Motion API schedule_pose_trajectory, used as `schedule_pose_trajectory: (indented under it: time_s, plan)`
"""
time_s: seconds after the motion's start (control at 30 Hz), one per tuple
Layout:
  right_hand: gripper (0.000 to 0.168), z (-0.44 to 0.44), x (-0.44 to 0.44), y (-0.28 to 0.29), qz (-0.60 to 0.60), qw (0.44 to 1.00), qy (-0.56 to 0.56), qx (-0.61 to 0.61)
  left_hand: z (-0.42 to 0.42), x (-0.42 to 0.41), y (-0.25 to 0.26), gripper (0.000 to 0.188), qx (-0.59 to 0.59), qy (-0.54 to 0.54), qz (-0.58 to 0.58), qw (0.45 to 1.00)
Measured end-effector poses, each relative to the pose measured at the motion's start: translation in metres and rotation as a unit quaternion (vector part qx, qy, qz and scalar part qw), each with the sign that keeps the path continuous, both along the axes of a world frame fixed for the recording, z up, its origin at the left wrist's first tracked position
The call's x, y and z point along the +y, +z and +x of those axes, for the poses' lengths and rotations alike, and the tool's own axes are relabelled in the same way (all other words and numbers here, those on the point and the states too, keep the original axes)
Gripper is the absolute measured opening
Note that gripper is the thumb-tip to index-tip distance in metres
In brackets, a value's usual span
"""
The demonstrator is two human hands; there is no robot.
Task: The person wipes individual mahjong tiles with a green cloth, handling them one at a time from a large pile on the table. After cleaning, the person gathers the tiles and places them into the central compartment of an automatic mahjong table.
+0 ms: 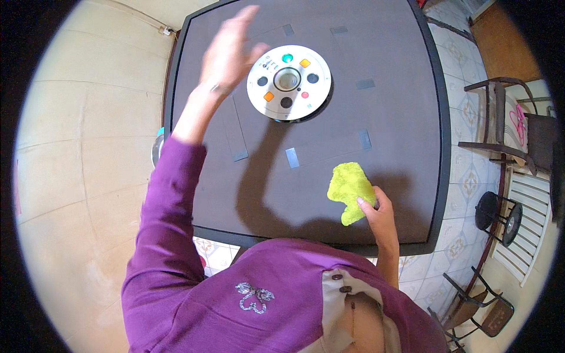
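Observation:
A white spool-like round object [255, 89] lies flat on the dark tabletop [397, 132], a hole at its centre. Around that hole sit coloured patches, dark round openings and small print. My left hand [229, 53], blurred, is raised at the left edge of this disc with fingers spread and nothing in the grasp; whether it touches the rim I cannot tell. Close to the table's front right, my right hand [379, 212] grips a fuzzy lime-green cloth [351, 187] by its right side, thumb on top. The fingers beneath the cloth are partly hidden.
Bits of tape [292, 157] and thin lines mark the tabletop. A raised dark border [442, 176] rims it. The tiled wall [110, 154] stands close on the left. Chairs [499, 119] and a black round-ended stand [499, 218] are on the right.

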State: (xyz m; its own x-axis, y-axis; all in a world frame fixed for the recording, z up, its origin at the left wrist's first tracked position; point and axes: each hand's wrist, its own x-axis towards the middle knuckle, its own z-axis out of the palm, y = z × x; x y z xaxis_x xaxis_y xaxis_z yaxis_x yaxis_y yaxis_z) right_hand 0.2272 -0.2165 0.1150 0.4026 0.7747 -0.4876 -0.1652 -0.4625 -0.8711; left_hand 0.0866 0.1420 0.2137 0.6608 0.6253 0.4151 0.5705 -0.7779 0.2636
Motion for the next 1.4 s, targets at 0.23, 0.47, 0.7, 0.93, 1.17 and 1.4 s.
schedule_pose_trajectory:
  time_s: [0.23, 0.47, 0.7, 0.93, 1.17, 1.4]
  plan:
    - [0.027, -0.019, 0.021, 0.024, 0.114, 0.979, 0.136, 0.098, -0.082, -0.174, -0.002, 0.02, -0.152, 0.029, -0.325, 0.933]
    - [0.027, -0.061, 0.024, 0.071, 0.181, 0.931, 0.242, 0.203, -0.117, -0.277, -0.032, 0.027, -0.22, -0.011, -0.484, 0.847]
    - [0.025, -0.098, -0.007, 0.078, 0.2, 0.889, 0.326, 0.252, -0.169, -0.337, -0.023, 0.036, -0.25, 0.09, -0.49, 0.83]
    - [0.024, -0.117, -0.002, 0.072, 0.199, 0.876, 0.35, 0.266, -0.185, -0.359, -0.017, 0.041, -0.376, 0.159, -0.494, 0.768]
    - [0.03, -0.158, 0.006, 0.079, 0.143, 0.866, 0.299, 0.376, -0.212, -0.362, -0.011, 0.039, -0.404, 0.16, -0.452, 0.779]
    - [0.051, -0.224, 0.054, 0.083, 0.111, 0.867, 0.253, 0.415, -0.267, -0.314, -0.024, 0.031, -0.451, 0.159, -0.432, 0.764]
